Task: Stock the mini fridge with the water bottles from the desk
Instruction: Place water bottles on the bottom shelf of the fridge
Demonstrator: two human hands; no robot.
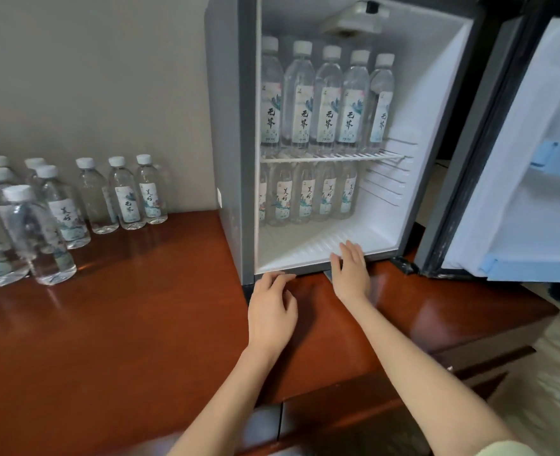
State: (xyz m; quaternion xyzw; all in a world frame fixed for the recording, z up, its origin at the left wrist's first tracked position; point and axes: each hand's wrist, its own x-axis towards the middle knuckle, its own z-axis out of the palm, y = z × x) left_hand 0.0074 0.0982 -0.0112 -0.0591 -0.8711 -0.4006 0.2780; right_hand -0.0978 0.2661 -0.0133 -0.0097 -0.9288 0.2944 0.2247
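A grey mini fridge (226,133) stands on the brown desk (140,324) with its door (535,166) swung open to the right. Several clear water bottles (328,100) with white caps line its wire shelf (334,158), and several more (305,194) stand at the back of its floor below. More of the same bottles (123,194) stand in a group on the desk at the left by the wall. My left hand (273,312) hovers empty just in front of the fridge's bottom edge. My right hand (351,273) rests empty, fingers apart, on the front lip of the fridge floor.
A beige wall (91,77) runs behind the desk bottles. The desk's right edge drops off beneath the open door, with drawer fronts (469,353) and pale flooring (555,390) below. The front of the fridge floor (305,248) is bare white plastic.
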